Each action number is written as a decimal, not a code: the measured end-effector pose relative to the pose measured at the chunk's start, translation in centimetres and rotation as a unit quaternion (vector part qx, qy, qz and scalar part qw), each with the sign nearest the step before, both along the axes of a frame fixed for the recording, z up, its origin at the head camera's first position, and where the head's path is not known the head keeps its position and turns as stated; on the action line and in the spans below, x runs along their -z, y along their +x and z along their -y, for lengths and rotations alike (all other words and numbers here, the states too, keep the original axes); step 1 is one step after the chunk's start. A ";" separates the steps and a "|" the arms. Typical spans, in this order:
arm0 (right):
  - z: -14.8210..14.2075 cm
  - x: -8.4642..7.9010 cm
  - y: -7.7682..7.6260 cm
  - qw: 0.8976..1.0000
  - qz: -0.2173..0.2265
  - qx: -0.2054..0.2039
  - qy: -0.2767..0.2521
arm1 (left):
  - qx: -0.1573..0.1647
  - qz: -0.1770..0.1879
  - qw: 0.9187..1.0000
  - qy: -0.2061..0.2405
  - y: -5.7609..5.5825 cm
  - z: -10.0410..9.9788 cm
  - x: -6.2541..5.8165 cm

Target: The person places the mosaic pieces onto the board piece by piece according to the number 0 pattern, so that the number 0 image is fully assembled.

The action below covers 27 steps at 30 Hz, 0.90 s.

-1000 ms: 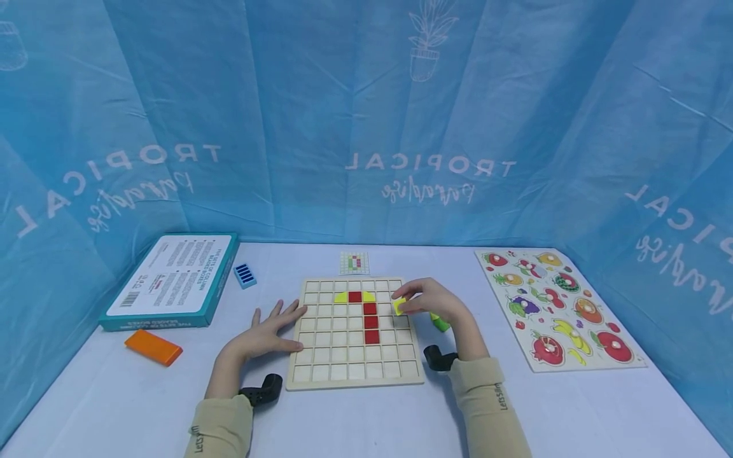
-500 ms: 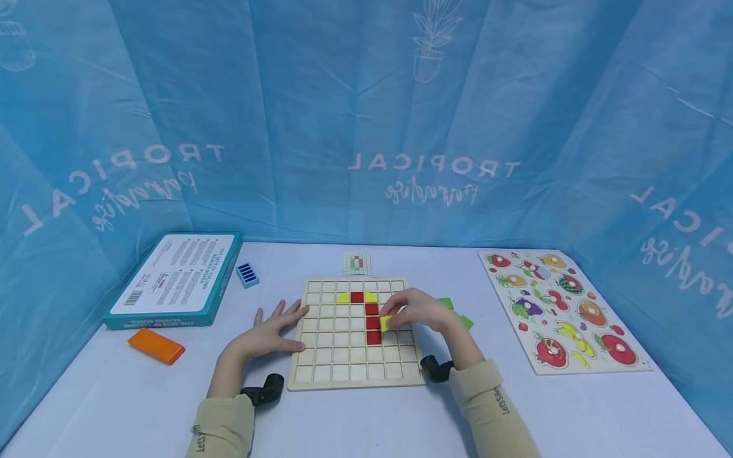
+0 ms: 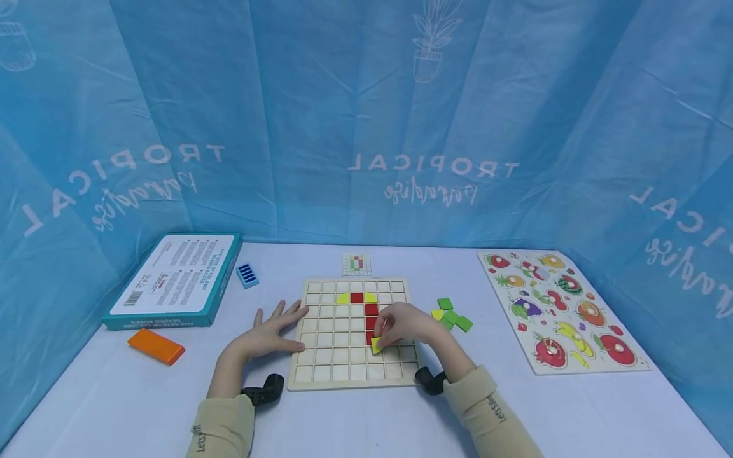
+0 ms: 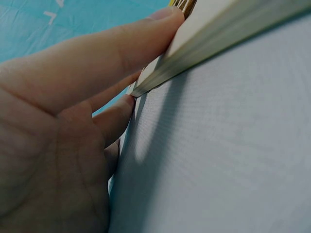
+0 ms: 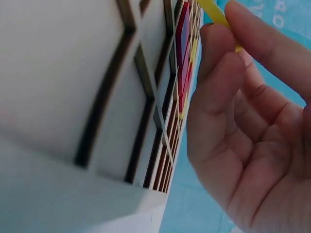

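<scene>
A wooden grid board [image 3: 323, 356] lies flat on the white table. My left hand [image 3: 263, 334] touches its left edge with fingers spread; the left wrist view shows the thumb against the board's rim. Between thumb and fingertips my right hand [image 3: 403, 324] pinches a yellow tile [image 3: 375, 345], held tilted just below the column of red tiles [image 3: 371, 310]. The right wrist view shows that tile [image 5: 214, 13] edge-on. Near the board's top, another red tile [image 3: 357, 298] sits between two yellow pieces [image 3: 343, 298] with curved sides. My right hand covers some cells.
Several loose green tiles [image 3: 445, 304] and a yellow piece [image 3: 438, 314] lie right of the board. Behind it is a small pattern card [image 3: 356, 263]. A fruit puzzle [image 3: 550, 327] lies at right; a teal box [image 3: 172, 280], orange block [image 3: 156, 346] and blue piece [image 3: 247, 275] at left.
My right hand has carried the yellow tile from the board's right side leftward and nearer to me, to the foot of the red column. The left hand keeps its place.
</scene>
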State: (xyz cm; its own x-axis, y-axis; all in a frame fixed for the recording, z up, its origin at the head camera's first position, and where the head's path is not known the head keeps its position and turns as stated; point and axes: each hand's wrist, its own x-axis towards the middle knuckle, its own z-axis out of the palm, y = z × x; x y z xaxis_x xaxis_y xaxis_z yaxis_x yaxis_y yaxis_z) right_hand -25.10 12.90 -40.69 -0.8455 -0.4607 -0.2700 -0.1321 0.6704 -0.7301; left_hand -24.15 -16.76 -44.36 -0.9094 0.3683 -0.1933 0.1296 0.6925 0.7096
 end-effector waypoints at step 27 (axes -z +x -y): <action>1.1 0.2 0.5 0.997 -0.031 -0.005 0.075 | 0.007 -0.009 0.999 0.034 0.3 0.3 -0.1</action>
